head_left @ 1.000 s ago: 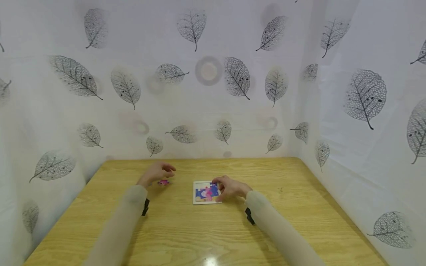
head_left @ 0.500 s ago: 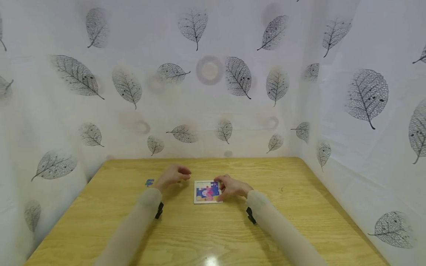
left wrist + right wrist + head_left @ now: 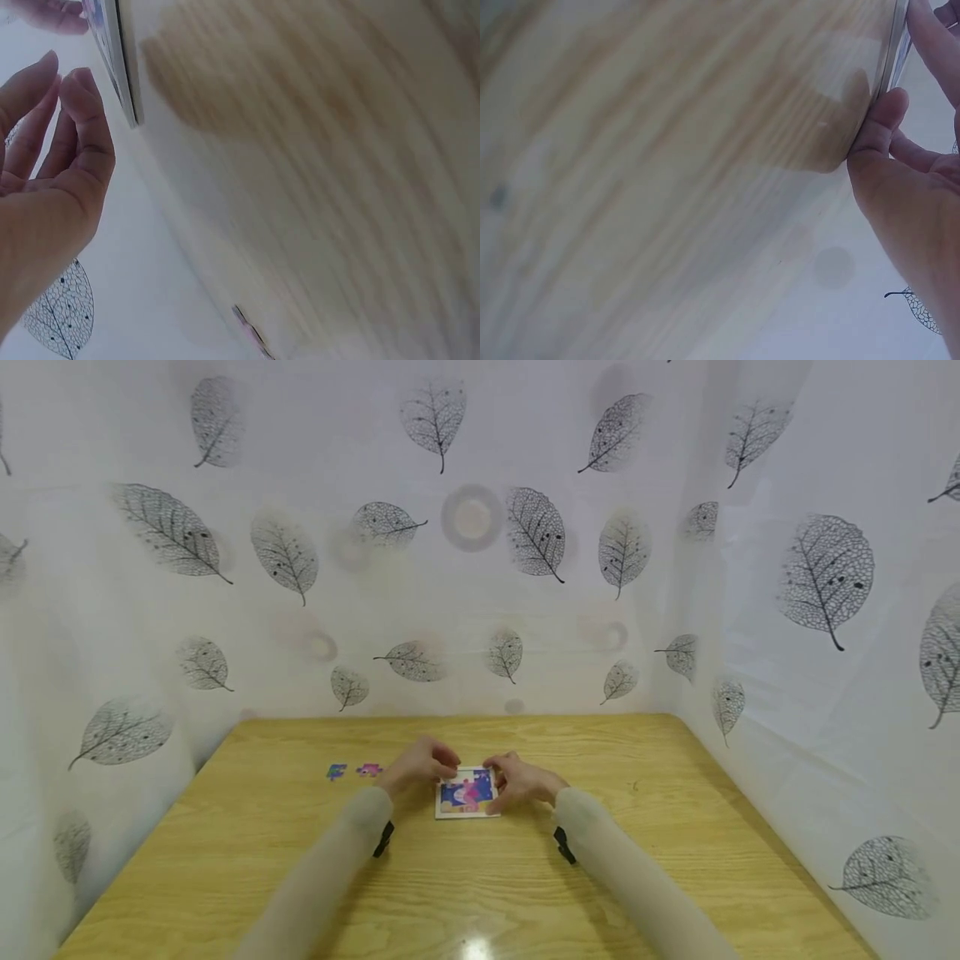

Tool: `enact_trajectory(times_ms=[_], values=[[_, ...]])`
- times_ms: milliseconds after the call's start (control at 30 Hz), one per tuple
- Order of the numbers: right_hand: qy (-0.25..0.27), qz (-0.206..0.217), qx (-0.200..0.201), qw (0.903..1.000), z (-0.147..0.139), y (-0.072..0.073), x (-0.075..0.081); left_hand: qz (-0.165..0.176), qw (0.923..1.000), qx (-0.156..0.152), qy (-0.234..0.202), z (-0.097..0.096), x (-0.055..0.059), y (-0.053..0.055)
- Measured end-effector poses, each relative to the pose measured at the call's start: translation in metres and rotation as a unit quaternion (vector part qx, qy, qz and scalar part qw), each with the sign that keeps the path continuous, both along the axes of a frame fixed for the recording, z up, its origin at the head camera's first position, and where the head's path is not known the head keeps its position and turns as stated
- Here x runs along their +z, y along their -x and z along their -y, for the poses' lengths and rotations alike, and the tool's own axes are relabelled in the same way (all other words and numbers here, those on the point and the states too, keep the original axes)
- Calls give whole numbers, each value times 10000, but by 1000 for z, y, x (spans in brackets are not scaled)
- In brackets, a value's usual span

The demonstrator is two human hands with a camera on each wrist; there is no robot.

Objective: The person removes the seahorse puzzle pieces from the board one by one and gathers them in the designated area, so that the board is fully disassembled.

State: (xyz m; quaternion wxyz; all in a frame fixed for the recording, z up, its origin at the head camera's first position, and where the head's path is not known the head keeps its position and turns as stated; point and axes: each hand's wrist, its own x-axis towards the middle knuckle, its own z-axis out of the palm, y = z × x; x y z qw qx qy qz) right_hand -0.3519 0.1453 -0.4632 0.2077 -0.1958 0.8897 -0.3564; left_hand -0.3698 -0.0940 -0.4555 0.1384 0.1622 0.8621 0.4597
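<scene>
A small white-framed jigsaw puzzle (image 3: 467, 793) with a blue, pink and yellow picture lies flat on the table; pale areas show along its top. My right hand (image 3: 522, 782) grips its right side, thumb near the lower corner and a finger at the upper one. In the right wrist view, the thumb (image 3: 885, 112) presses against the frame's edge. My left hand (image 3: 420, 763) is over the frame's upper left corner, fingers bent toward the thumb. In the left wrist view, the fingertips (image 3: 81, 79) and thumb are close together; whether a piece is between them cannot be seen.
To the left lie two loose jigsaw pieces, a blue-green one (image 3: 337, 772) and a pink one (image 3: 369, 770). Leaf-patterned white curtains (image 3: 465, 610) stand behind the wooden table (image 3: 480, 877) and along its sides.
My left hand has moved right, from above the loose pieces to the puzzle's upper left corner, uncovering both pieces. The right hand has stayed on the frame.
</scene>
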Motion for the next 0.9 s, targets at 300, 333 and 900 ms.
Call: enact_trajectory(times_ms=[300,333,900], values=[[-142,-300,140,9994,-2,1,1,-114,9991,-217,333,-22,-1,0],[-176,-349,181,9991,-2,1,1,-105,9991,-235,339,-23,-1,0],[-351,-584,461,9966,-12,2,0,136,9980,-114,614,-32,-5,-3]])
